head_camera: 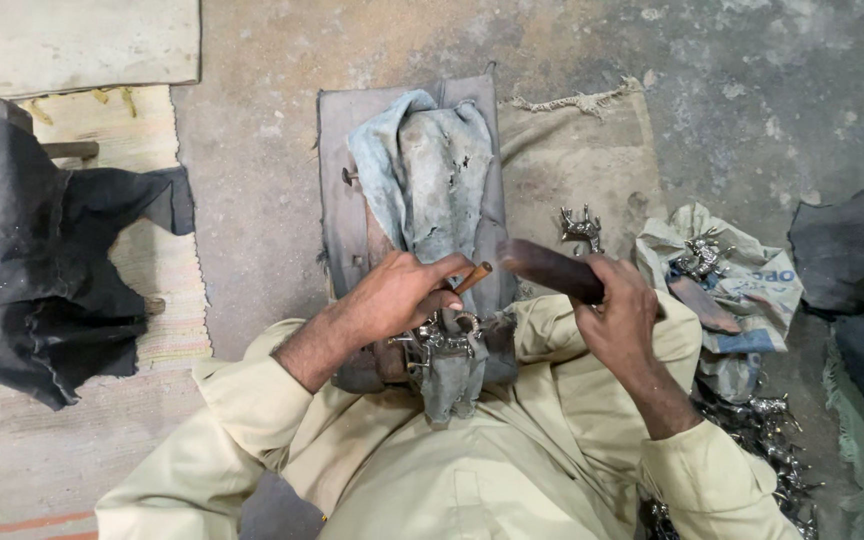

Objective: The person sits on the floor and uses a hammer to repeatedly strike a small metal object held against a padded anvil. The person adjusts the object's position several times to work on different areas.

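My left hand (399, 295) grips a thin wooden-handled tool (473, 277) and presses down on a small silvery metal figurine (442, 336) lying on a worn grey cloth (422, 170) over a dark block (337, 170). In my right hand (617, 310), a dark wooden mallet (552, 268) is raised beside the tool, its head pointing left. Both arms wear pale khaki sleeves.
A small metal animal figurine (581, 229) stands on the sacking to the right. More figurines lie on a crumpled paper bag (742, 270) and in a pile (767, 440) at lower right. Black cloth (32, 260) covers something at left. A striped mat (167, 290) lies on the concrete floor.
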`<state>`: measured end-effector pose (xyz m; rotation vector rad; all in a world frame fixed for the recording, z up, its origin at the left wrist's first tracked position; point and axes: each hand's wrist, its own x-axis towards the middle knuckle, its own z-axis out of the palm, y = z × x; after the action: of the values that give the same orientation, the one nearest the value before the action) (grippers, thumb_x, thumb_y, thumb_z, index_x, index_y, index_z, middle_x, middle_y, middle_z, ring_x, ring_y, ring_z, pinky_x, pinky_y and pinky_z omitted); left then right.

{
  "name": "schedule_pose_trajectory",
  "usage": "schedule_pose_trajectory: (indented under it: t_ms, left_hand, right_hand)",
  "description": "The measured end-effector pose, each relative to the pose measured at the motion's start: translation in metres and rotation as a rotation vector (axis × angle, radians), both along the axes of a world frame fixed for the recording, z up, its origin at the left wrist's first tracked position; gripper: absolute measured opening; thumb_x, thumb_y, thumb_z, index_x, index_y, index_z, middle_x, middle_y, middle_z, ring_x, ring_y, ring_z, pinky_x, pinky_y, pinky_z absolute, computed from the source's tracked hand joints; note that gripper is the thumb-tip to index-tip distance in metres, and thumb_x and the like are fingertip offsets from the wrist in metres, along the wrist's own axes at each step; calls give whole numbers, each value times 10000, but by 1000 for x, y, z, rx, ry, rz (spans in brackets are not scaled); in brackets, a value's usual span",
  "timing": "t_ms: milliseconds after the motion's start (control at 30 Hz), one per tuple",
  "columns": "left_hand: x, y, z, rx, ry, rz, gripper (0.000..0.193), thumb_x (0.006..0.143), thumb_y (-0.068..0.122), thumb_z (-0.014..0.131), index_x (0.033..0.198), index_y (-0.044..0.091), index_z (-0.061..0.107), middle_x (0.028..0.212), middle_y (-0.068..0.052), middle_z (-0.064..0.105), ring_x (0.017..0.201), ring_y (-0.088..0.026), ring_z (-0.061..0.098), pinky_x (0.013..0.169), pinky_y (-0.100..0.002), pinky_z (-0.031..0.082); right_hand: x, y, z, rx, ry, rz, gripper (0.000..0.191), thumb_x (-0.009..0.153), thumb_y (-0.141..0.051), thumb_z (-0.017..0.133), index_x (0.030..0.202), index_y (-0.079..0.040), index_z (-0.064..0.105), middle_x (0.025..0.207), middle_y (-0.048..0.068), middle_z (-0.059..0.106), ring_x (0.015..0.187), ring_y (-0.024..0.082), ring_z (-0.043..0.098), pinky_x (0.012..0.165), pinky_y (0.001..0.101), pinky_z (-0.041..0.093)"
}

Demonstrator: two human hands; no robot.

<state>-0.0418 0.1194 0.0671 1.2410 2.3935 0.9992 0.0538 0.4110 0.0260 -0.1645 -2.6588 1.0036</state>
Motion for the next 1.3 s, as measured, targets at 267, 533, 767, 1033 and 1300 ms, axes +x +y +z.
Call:
schedule_pose_trajectory:
  t_ms: [267,533,767,1033,1300]
  left_hand:
    - [-2,0,0,-11,-44,-1,382,921,233,733,1247,98,587,773,-162,733,758,-393,716,681,-503,539]
    - [-3,1,0,-5,-83,17,422,913,233,737,1279,88,585,773,-156,747,763,-366,735,698,-475,546]
    - [-5,1,-2,-22,-68,-3,432,911,235,744,1289,88,594,754,-152,747,762,-374,731,694,-481,537]
    - [-7,-1,-5,5,-85,-6,406,913,243,742,1271,100,615,817,-136,772,804,-366,744,696,-470,559]
    - [-11,-1,-3,9,-66,-42,415,920,247,741,1292,112,615,812,-139,768,775,-374,736,677,-471,559]
  right_hand:
    - [-2,3,8,30,-85,37,366,813,-92,766,1161,-40,665,933,140,703,862,322,691,764,436,534]
    - [-2,9,-6,250,43,123,500,736,-42,770,1223,-2,667,988,187,689,912,346,662,799,433,524]
    - [-1,7,-20,-42,-186,-51,373,811,-167,793,1136,-30,671,881,131,698,800,302,684,726,409,522]
    - [1,8,-23,364,-153,51,290,819,-115,818,1082,-72,702,876,118,682,856,267,662,747,401,502]
    - [2,9,-24,-230,-111,-29,298,840,-93,794,1097,-68,645,949,135,687,862,343,680,757,397,520]
